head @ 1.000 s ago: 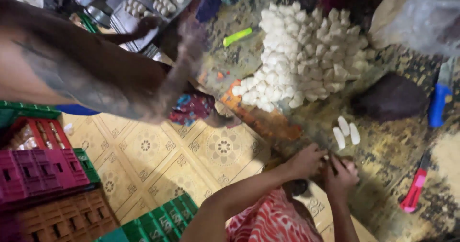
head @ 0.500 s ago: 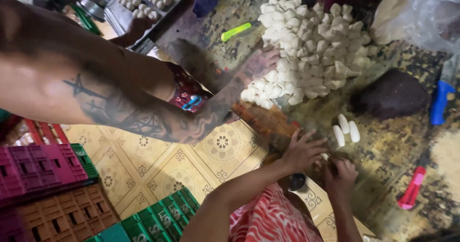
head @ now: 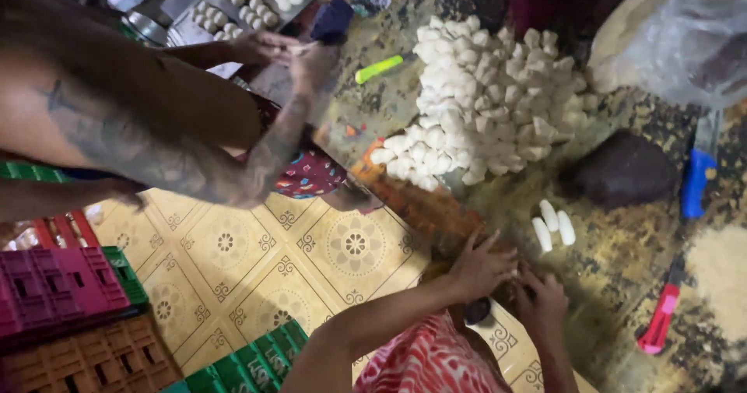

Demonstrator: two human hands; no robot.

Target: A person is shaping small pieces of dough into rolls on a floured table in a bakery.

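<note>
**Right hand** [head: 311, 60]: on a tattooed forearm, blurred, reaching to 11 o'clock, just below a dark blue object [head: 333, 18]. Cannot tell whether its fingers were open or closed.

**Left hand** [head: 264, 47]: just beside the right one, at the edge of a metal tray [head: 204, 21] of small white rolls. Fingers loosely curled; grip cannot be told.

**Bench** [head: 622, 276], mottled:
- pile of white dough pieces [head: 490, 97], at 1 o'clock
- green stick [head: 379, 68], beside the pile
- dark brown lump [head: 622, 171], at 3 o'clock
- three white rolls [head: 552, 226], near the lump
- blue-handled tool [head: 696, 181]
- red-handled tool [head: 661, 317]

**Co-worker's hands** [head: 478, 268], at 5 o'clock: pressed together at the bench edge.

**Floor:** red crates [head: 47, 292], at 8 o'clock.
</note>
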